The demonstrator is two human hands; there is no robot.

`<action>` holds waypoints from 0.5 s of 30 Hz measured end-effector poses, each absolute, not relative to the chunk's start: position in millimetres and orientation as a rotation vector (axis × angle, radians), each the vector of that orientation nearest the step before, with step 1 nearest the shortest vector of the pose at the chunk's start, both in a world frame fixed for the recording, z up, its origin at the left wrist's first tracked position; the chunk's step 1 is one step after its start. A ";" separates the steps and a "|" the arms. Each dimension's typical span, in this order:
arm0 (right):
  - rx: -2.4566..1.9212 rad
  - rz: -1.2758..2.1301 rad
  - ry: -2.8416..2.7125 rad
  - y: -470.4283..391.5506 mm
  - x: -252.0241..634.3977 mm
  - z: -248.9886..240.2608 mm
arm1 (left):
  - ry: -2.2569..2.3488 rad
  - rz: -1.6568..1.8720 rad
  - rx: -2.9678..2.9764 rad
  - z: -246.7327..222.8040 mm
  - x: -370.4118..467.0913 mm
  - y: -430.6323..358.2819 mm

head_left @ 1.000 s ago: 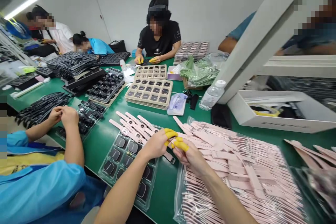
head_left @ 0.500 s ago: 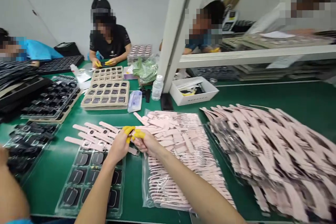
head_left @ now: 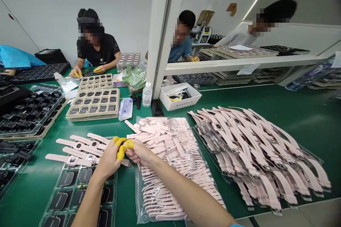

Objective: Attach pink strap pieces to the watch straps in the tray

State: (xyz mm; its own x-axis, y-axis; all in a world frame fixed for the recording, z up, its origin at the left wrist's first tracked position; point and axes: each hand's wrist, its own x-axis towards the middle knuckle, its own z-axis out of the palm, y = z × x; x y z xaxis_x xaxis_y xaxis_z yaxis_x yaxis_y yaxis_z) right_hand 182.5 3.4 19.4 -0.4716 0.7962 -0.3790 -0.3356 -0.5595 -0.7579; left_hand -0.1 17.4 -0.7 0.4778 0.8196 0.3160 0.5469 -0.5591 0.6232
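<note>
My left hand (head_left: 110, 156), with yellow finger covers, is closed in a pinch above the right edge of a clear tray (head_left: 115, 198). My right hand (head_left: 138, 151), also with yellow covers, pinches close against it, and the fingertips meet. What lies between the fingers is hidden. A pink strap end with a metal buckle (head_left: 129, 163) shows just under the hands; I cannot tell whether it is held. Pink-strapped watches (head_left: 80, 146) lie across the tray's far end, with dark square watch faces (head_left: 59, 200) in its pockets. Loose pink watch straps (head_left: 170, 142) cover a bagged stack right of my hands.
A large pile of pink-strapped watches (head_left: 250, 149) occupies the right side. Beige trays (head_left: 92, 115), a water bottle (head_left: 147, 95) and a white box (head_left: 183, 103) stand farther back. Black watches in trays (head_left: 29, 110) are at left. A co-worker (head_left: 97, 51) sits opposite, beside a white post (head_left: 161, 35).
The view has turned to the right, so the table's contents appear farther left and slightly lower. My hands stay pinched together over the same spot. Another person's arm at left has gone out of view.
</note>
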 end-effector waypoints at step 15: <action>-1.029 2.061 -0.821 3.2 182.3 13.5 | 1.093 0.769 2.288 -1.1 -4.2 16.7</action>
State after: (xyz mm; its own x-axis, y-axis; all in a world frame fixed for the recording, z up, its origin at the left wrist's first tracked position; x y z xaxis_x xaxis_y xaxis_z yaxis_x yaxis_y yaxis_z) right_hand 182.3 3.2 13.5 -0.4545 0.7901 -0.4114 -0.2906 -0.5681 -0.7700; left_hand -4.2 16.7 -1.1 0.5214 0.8072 0.2768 0.5332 -0.5615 0.6328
